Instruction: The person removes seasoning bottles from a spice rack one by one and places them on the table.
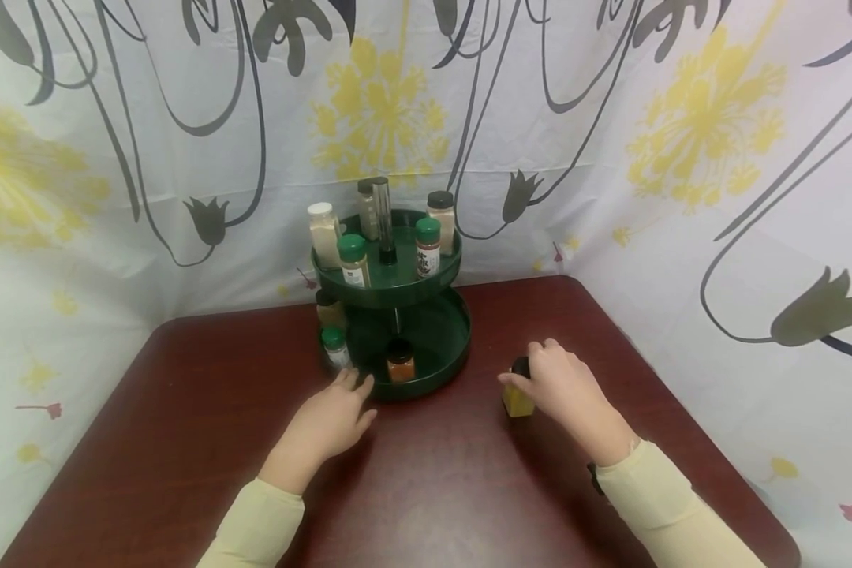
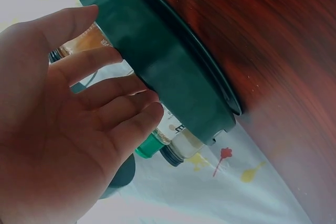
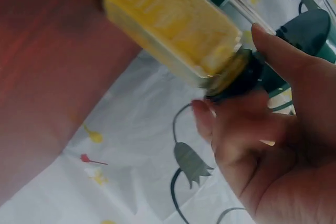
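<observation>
Spice jar with yellow contents [image 1: 519, 402] is right of centre in my head view, its black lid [image 3: 251, 72] pinched by the right hand [image 1: 564, 383]; I can't tell whether its base touches the table [image 1: 433, 497]. The left hand [image 1: 326, 418], fingers extended and holding nothing, is at the green 2-tier rack [image 1: 397, 297], centre frame. I judge this step as handling the jar; next calls for a firm lid grip and a steady rack.

Nine jars [image 1: 519, 401] show (three green-capped), plus one two-tier rack [image 1: 397, 296] and one table [image 1: 426, 493].
</observation>
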Action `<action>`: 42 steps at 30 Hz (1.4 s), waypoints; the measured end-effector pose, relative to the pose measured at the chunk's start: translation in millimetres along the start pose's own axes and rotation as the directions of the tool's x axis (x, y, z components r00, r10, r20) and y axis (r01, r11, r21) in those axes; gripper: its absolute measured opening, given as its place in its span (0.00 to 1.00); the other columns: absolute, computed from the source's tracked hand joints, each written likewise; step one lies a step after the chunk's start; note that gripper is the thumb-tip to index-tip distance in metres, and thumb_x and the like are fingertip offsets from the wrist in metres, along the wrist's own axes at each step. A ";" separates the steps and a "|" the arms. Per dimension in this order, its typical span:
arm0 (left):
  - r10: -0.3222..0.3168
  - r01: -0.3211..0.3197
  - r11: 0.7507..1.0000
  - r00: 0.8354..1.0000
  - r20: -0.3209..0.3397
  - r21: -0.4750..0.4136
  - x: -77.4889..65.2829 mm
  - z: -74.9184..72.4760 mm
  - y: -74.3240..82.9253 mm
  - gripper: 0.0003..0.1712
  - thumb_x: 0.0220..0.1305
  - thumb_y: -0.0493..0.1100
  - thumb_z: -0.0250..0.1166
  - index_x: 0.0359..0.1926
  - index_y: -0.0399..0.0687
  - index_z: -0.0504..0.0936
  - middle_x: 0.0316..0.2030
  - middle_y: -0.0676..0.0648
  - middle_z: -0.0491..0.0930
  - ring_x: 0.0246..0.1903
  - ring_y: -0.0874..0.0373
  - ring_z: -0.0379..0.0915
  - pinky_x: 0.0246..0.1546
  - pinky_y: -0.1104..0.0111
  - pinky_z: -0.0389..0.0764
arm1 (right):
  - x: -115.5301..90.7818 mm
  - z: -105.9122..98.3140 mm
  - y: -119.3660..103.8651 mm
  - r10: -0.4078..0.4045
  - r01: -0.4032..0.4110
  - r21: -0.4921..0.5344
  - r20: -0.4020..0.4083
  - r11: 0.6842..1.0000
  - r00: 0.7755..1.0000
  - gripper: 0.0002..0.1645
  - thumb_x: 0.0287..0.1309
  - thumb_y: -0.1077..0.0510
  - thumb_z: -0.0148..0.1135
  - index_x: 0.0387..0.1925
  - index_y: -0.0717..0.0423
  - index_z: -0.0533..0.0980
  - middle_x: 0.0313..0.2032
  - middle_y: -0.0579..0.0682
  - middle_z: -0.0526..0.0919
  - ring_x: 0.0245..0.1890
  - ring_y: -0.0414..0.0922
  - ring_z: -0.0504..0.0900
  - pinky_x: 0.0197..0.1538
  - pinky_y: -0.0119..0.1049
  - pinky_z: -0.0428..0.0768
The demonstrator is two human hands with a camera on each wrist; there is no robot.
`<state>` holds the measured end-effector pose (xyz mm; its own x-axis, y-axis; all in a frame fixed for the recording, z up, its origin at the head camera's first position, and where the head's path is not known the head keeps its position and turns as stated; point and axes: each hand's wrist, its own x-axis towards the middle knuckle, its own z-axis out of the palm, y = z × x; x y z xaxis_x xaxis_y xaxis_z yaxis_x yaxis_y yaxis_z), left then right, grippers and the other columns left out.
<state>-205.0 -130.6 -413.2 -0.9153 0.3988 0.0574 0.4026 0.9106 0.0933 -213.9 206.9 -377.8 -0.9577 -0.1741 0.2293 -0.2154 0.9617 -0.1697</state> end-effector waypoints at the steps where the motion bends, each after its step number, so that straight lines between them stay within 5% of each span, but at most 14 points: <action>1: 0.003 -0.003 1.000 1.000 -0.003 0.002 0.1 0.2 0.0 0.33 0.65 0.54 0.62 0.66 0.43 0.71 0.65 0.34 0.65 0.66 0.42 0.56 0.59 0.50 0.70 | 0.3 -1.4 -2.9 -0.006 0.006 -0.021 -0.007 1.000 1.000 0.34 0.51 0.33 0.65 0.34 0.63 0.74 0.30 0.57 0.73 0.15 0.47 0.71 0.20 0.39 0.75; 6: 0.017 -0.017 1.000 1.000 -0.015 0.010 0.0 0.7 1.3 0.32 0.65 0.54 0.61 0.66 0.44 0.72 0.64 0.34 0.67 0.66 0.42 0.57 0.59 0.51 0.70 | 7.0 -10.1 -27.0 -0.052 0.051 -0.041 -0.042 0.998 0.998 0.37 0.56 0.32 0.60 0.46 0.63 0.76 0.38 0.60 0.74 0.18 0.49 0.75 0.24 0.44 0.80; 11: 0.021 -0.021 1.000 1.000 -0.016 0.002 0.5 0.5 4.2 0.32 0.65 0.54 0.61 0.65 0.44 0.72 0.64 0.34 0.67 0.66 0.42 0.58 0.59 0.50 0.71 | 19.9 -11.4 -56.0 -0.088 0.088 -0.001 -0.031 0.996 0.996 0.33 0.57 0.35 0.62 0.46 0.61 0.77 0.37 0.56 0.74 0.22 0.48 0.77 0.28 0.44 0.82; 22: 0.041 -0.039 0.999 0.998 -0.042 0.032 2.7 4.7 9.0 0.32 0.65 0.55 0.62 0.65 0.45 0.73 0.63 0.35 0.69 0.64 0.42 0.61 0.54 0.52 0.76 | 44.1 26.3 -104.1 -0.185 0.183 0.090 0.019 0.979 0.982 0.38 0.58 0.35 0.61 0.58 0.58 0.72 0.46 0.57 0.76 0.34 0.47 0.82 0.36 0.43 0.84; 32: 0.044 -0.043 0.999 0.998 -0.046 0.027 1.2 1.8 10.9 0.32 0.65 0.54 0.62 0.65 0.44 0.73 0.62 0.35 0.70 0.63 0.42 0.62 0.54 0.52 0.76 | 61.1 40.2 -123.0 -0.220 0.209 0.190 0.040 0.959 0.975 0.40 0.61 0.42 0.61 0.68 0.57 0.63 0.54 0.59 0.73 0.47 0.50 0.79 0.47 0.47 0.82; 42: 0.049 -0.048 0.999 0.997 -0.053 0.024 1.7 1.4 10.3 0.31 0.65 0.54 0.62 0.64 0.43 0.73 0.61 0.34 0.71 0.63 0.41 0.63 0.53 0.52 0.76 | 63.8 44.4 -127.2 -0.246 0.236 0.170 0.040 0.957 0.968 0.28 0.64 0.48 0.59 0.60 0.59 0.71 0.49 0.57 0.77 0.43 0.48 0.81 0.43 0.42 0.83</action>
<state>-202.4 -120.4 -413.6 -0.8922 0.4369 0.1144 0.4457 0.8927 0.0663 -256.1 64.1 -384.1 -0.8819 -0.4140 0.2253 -0.4649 0.8428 -0.2711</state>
